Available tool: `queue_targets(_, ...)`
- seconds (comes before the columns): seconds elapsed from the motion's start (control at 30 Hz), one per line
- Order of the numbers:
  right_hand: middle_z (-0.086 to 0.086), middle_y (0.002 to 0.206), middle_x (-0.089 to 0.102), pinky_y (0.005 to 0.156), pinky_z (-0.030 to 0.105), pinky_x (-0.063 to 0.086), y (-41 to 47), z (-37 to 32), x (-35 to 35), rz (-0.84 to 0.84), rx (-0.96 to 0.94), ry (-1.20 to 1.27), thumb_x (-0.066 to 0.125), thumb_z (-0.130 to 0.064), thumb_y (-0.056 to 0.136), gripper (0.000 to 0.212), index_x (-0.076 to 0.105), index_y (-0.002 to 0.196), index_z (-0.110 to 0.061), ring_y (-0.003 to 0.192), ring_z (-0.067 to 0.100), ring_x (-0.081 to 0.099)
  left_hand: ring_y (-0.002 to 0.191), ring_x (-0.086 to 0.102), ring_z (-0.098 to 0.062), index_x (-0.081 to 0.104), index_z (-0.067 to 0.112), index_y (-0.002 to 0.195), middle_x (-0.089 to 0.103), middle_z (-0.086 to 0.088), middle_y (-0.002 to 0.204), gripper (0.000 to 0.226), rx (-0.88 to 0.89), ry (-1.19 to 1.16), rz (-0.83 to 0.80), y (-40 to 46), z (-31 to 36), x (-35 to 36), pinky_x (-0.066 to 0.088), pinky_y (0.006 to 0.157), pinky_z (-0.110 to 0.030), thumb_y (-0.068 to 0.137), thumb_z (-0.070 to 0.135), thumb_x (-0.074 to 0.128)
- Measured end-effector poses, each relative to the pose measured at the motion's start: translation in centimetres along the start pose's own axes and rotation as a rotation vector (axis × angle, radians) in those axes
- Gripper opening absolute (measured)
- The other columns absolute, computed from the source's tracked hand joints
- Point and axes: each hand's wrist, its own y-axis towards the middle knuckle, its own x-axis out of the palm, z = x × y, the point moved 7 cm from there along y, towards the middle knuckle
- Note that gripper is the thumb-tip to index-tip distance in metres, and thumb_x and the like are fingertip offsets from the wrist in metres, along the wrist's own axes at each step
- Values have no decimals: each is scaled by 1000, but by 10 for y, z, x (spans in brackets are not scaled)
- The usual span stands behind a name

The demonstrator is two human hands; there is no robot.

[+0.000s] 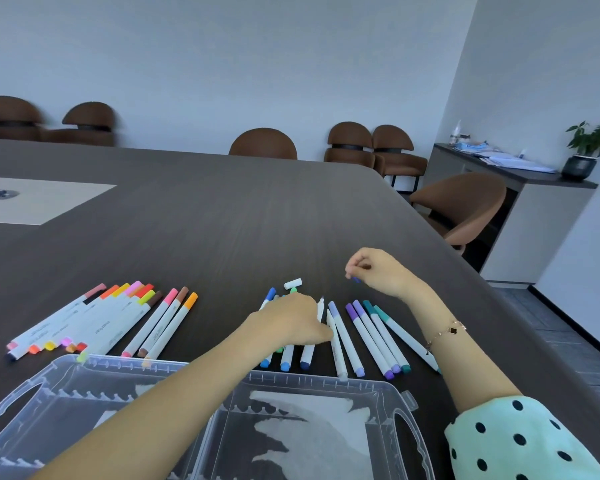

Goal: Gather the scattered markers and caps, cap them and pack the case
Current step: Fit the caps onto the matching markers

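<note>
Markers point(378, 337) lie on the dark table point(222, 220); left hand point(291, 320) grips one, right hand point(371, 268) pinches a cap.

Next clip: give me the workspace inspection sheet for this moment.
Surface: dark wood-grain table.
Job's things: warm-coloured markers capped, grouped left; blue, purple and teal markers in a row right; uncapped marker at the left hand; loose white cap; open clear case, no markers inside.
Clutter: nothing seen.
Grippers: left hand grips the uncapped marker; right hand pinches a small blue piece.
Cables: nothing seen.
Surroundings: brown chairs, sideboard with papers, potted plant.
</note>
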Motion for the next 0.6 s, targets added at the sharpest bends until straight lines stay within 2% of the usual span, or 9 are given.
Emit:
queue_targets(0.1, 0, 95, 71, 69, 17, 47, -2, -15, 5, -8, 35, 354, 58, -21, 93, 14, 62, 107, -17, 85, 8, 63, 49, 24, -11, 30, 16, 58, 25, 1, 56, 42, 54, -206, 31, 0, -11, -4, 25, 51, -24, 91, 36, 47)
queue_targets(0.23, 8, 94, 70, 68, 17, 53, -5, -26, 21, -58, 80, 593, 66, -20, 88, 23, 67, 107, -6, 76, 9, 65, 51, 26, -11, 33, 15, 64, 28, 1, 62, 37, 77, -308, 85, -4, -19, -8, 27, 52, -25, 92, 35, 45)
queue_targets(0.5, 2, 86, 69, 67, 15, 52, -11, -39, 35, -152, 81, 556, 67, -23, 87, 20, 68, 99, -8, 73, 6, 65, 49, 27, -9, 36, 15, 63, 33, -1, 62, 38, 74, -363, 139, -8, -22, -14, 28, 50, -23, 94, 34, 44)
queue_targets(0.6, 0, 77, 69, 65, 15, 52, -14, -42, 39, -185, 99, 576, 68, -22, 87, 20, 67, 97, -4, 68, 6, 63, 47, 28, -8, 38, 15, 60, 35, 1, 59, 37, 83, -402, 180, -10, -23, -17, 29, 50, -22, 93, 30, 48)
